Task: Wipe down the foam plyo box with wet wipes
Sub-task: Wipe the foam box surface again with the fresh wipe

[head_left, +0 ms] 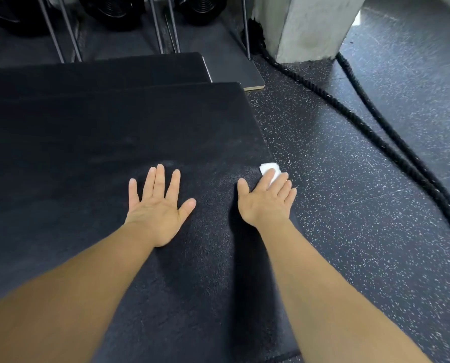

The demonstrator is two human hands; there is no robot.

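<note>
The black foam plyo box (108,142) fills the left and middle of the head view, its top face toward me. My left hand (158,205) lies flat on the top with fingers spread and straight. My right hand (267,200) presses a white wet wipe (269,170) against the box's right edge with straight fingers. Most of the wipe is hidden under those fingers; only its far corner shows.
A second black box or mat (114,69) lies behind the first one. Thick black battle ropes (375,137) run across the speckled rubber floor (349,231) on the right. A concrete pillar (305,27) stands at the back right, with metal rack legs (163,27) behind.
</note>
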